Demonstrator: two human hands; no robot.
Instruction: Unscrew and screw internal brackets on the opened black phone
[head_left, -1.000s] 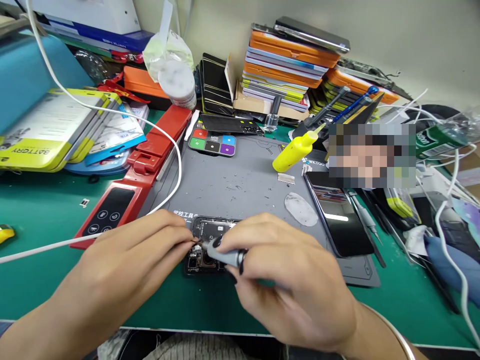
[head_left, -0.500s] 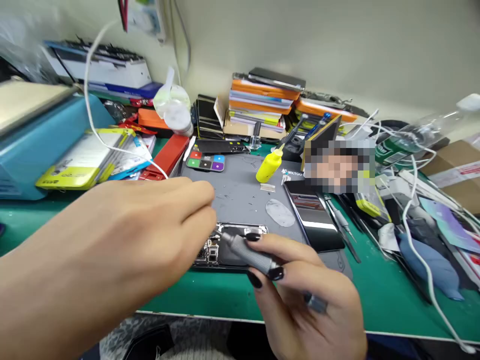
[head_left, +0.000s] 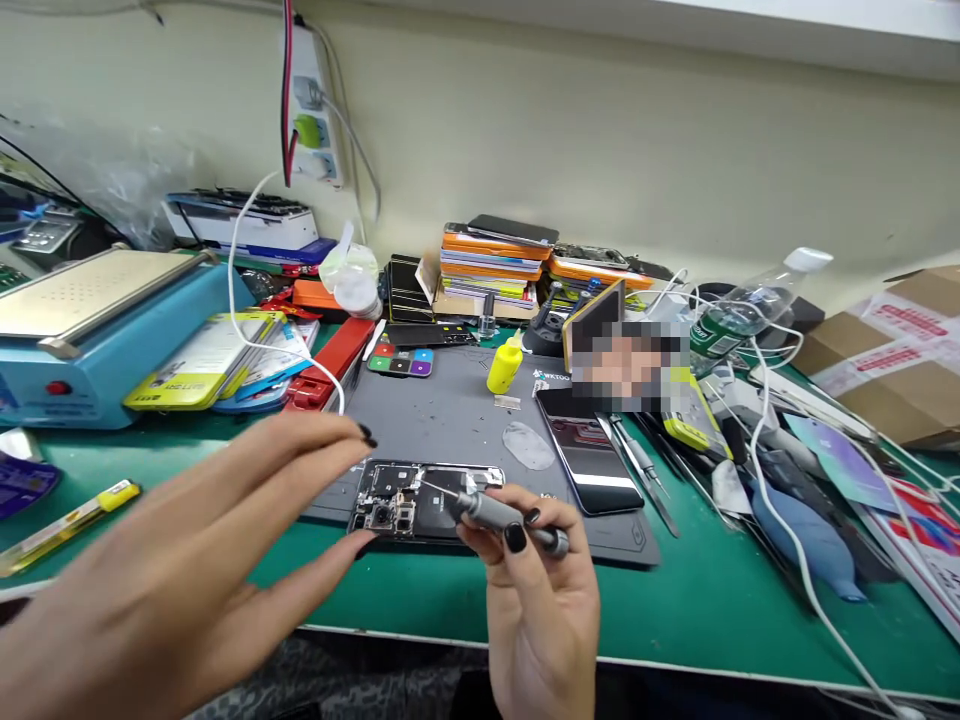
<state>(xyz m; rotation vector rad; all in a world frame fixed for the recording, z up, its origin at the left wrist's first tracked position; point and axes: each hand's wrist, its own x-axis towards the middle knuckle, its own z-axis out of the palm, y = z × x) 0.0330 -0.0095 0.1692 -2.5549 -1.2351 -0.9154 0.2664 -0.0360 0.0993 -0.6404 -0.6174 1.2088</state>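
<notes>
An opened phone (head_left: 416, 500) with its back off lies on the grey work mat (head_left: 465, 415), circuit parts showing. My right hand (head_left: 536, 600) pinches a slim grey screwdriver (head_left: 495, 512), whose tip points left over the phone's middle. My left hand (head_left: 202, 560) hovers low at the left with its fingers spread; the thumb tip is at the phone's near left corner and the forefinger reaches above its top left corner. It holds nothing that I can see.
A second phone (head_left: 585, 450) lies screen-up on the mat's right, with a yellow bottle (head_left: 504, 365) and a coloured parts tray (head_left: 401, 362) behind. A blue heating machine (head_left: 90, 335), battery packs (head_left: 202, 365), stacked cases (head_left: 491, 265), white cables (head_left: 780, 480) and cardboard boxes (head_left: 885, 360) crowd the green bench.
The view has lifted and pulled back. My left hand came off the phone and spread open at the left. My right hand drew the screwdriver back toward the near edge.
</notes>
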